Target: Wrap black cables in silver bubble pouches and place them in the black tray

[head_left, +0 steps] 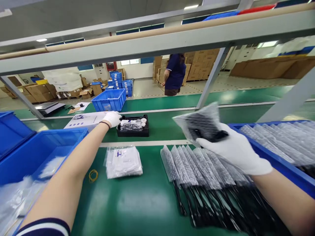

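Observation:
My right hand [233, 147], in a white glove, grips a clear bubble-wrap bag [203, 123] with a dark item inside, raised over the row of bubble-wrapped pieces with black cables [194, 167]. My left hand [112, 118], also gloved, reaches to the left edge of a black tray [134, 133]; its fingertips are too small to make out clearly. In the tray lie white parts and clear-wrapped items. A stack of clear bags with white printed papers [124, 162] rests on the green table [137, 203]. Beside it is a yellow rubber band [93, 175].
Blue bins stand at the left [49, 141] and right [290, 157], the right one filled with bubble-wrapped pieces. Behind the tray are a printed white box [85, 120] and a blue crate [109, 100]. Overhead runs a metal beam [147, 42]. A person [175, 73] stands beyond.

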`<action>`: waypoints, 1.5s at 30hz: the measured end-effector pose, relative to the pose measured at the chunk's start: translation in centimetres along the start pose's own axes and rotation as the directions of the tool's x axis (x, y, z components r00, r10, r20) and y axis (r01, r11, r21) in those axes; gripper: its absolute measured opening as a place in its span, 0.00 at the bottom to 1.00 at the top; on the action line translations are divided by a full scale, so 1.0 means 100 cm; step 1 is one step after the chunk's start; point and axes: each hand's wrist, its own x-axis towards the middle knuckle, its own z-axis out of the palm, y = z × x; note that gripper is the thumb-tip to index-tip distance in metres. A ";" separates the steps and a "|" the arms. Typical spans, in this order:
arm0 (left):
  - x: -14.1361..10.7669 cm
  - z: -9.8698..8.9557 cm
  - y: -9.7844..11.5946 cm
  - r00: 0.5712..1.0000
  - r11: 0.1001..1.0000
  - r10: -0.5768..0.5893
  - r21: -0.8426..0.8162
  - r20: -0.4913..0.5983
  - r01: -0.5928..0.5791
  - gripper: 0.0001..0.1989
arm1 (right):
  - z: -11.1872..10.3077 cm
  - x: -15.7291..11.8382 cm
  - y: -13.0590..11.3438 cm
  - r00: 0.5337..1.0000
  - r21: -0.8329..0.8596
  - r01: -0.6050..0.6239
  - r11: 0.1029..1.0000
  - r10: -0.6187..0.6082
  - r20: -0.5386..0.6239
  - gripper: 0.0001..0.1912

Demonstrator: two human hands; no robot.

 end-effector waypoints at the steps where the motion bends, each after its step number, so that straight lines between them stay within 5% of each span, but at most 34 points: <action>1: 0.025 0.008 0.006 0.999 1.000 0.020 -0.006 0.035 -0.020 0.16 | 0.013 0.023 0.001 0.996 -0.126 0.064 0.990 -0.055 0.069 0.26; 4: 0.100 0.041 0.026 0.989 0.999 0.045 -0.024 0.141 -0.042 0.21 | 0.060 0.095 0.003 0.930 -0.453 0.321 0.832 -0.186 0.317 0.21; 7: 0.159 0.080 0.041 0.971 0.997 0.063 -0.057 0.231 -0.051 0.20 | 0.107 0.157 0.011 0.871 -0.516 0.432 0.740 -0.192 0.453 0.21; 12: 0.212 0.133 0.052 0.969 0.992 0.083 -0.113 0.233 -0.058 0.16 | 0.167 0.221 0.039 0.822 -0.405 0.433 0.805 -0.168 0.544 0.26; 16: 0.235 0.148 0.084 0.989 0.994 0.061 -0.102 0.135 -0.047 0.19 | 0.194 0.252 0.075 0.784 -0.294 0.376 0.879 -0.132 0.607 0.26; 21: 0.248 0.149 0.131 0.990 0.996 -0.002 -0.086 0.139 0.014 0.15 | 0.210 0.284 0.104 0.739 -0.204 0.313 0.928 -0.103 0.666 0.24; 27: 0.244 0.150 0.160 0.997 0.987 -0.058 -0.150 0.054 0.066 0.17 | 0.222 0.305 0.109 0.655 -0.117 0.363 0.925 -0.163 0.737 0.22; 33: 0.233 0.147 0.174 0.990 0.951 0.048 -0.308 0.132 -0.005 0.13 | 0.240 0.314 0.124 0.541 -0.318 0.556 0.767 -0.044 0.840 0.19; 40: 0.221 0.143 0.200 0.992 0.947 0.125 -0.299 -0.008 -0.121 0.16 | 0.272 0.305 0.135 0.363 -0.238 0.730 0.641 -0.069 0.929 0.13; 42: 0.222 0.142 0.208 0.991 0.944 0.130 -0.300 -0.034 -0.135 0.16 | 0.276 0.298 0.144 0.372 -0.244 0.733 0.635 -0.074 0.925 0.15; 45: 0.225 0.139 0.215 0.989 0.939 0.140 -0.310 -0.057 -0.151 0.14 | 0.277 0.289 0.166 0.444 -0.271 0.657 0.704 -0.070 0.893 0.27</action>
